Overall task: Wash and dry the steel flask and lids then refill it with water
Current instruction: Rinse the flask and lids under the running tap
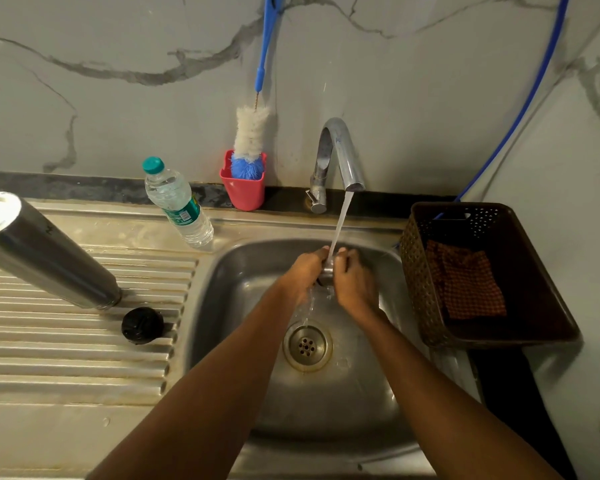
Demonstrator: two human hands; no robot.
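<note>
Rinse step, lid. A small steel lid is held in the stream from the tap, over the sink at 12 o'clock of the drain. It is clasped from both sides, by the left hand at its 9 o'clock and the right hand at its 3 o'clock. Both grips are narrow, with fingers curled round the lid, and most of it is hidden by them.

The steel flask stands upright on the ribbed drainboard of the worktop, at 9 o'clock of the basin. A black lid lies just beside its base at 4 o'clock.

Risks, as judged:
- Wet, smooth steel may be lost from the grip and dropped into the basin.
- Water deflected off the lid may be thrown toward 3 o'clock, where a checked cloth lies in the brown basket. A soaked cloth would spoil the drying.
- The tall flask could be toppled, or the round black lid rolled, if knocked by a forearm reaching to 9 o'clock.
</note>
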